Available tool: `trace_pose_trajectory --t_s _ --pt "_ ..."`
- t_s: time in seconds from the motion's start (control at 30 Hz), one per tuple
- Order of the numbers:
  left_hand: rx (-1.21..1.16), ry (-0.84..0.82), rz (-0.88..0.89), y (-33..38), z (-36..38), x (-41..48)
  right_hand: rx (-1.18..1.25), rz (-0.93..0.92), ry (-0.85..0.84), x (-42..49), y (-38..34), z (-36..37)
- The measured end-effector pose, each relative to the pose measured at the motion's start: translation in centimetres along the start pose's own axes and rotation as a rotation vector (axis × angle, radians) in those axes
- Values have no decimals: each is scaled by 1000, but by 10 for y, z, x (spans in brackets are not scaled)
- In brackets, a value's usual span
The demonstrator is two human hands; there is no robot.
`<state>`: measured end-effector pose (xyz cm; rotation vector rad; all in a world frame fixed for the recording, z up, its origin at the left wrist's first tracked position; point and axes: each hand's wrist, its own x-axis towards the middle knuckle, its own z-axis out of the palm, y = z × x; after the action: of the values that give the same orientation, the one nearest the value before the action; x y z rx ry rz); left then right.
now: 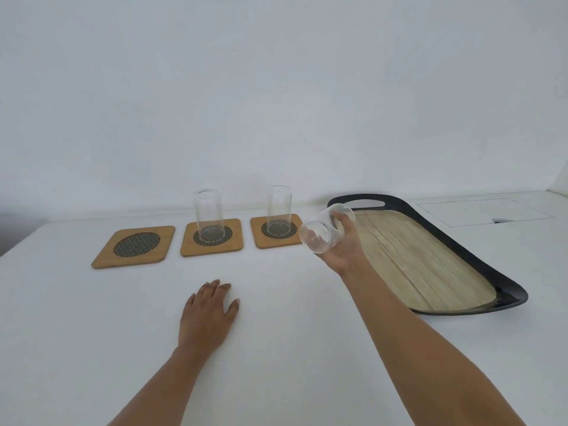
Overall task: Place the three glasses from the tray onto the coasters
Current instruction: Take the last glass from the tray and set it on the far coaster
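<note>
On surface, far left: bare coaster [135, 245].
Right hand [344, 244]: gripping tilted glass [322, 233], beside tray [430, 241].
Left hand [210, 312]: open, flat on surface [276, 333].

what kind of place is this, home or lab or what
Hard to say: probably a staged tabletop, perhaps at home. A bare white table against a blank wall holds only wooden coasters, glasses and a serving tray.

Three glasses [207, 215], three coasters [135, 246], one tray [504, 282].
</note>
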<state>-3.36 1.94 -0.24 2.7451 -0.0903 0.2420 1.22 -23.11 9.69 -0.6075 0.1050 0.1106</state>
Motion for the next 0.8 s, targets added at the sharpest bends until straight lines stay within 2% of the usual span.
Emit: trace_pose_trajectory --t_s 0.07,0.33,0.57,0.73,0.8 --pt "0 12 -19 -9 -4 0 15 10 35 3 9 2" --pt "-11 37 -127 -47 -19 2 32 214 -59 14 48 12" --pt "20 70 -213 -78 -32 1 -335 296 -112 21 77 40" --pt "54 67 -280 -98 -39 3 -756 313 34 34 102 67" --pt "62 66 -307 -107 -42 4 -903 300 25 41 111 81"
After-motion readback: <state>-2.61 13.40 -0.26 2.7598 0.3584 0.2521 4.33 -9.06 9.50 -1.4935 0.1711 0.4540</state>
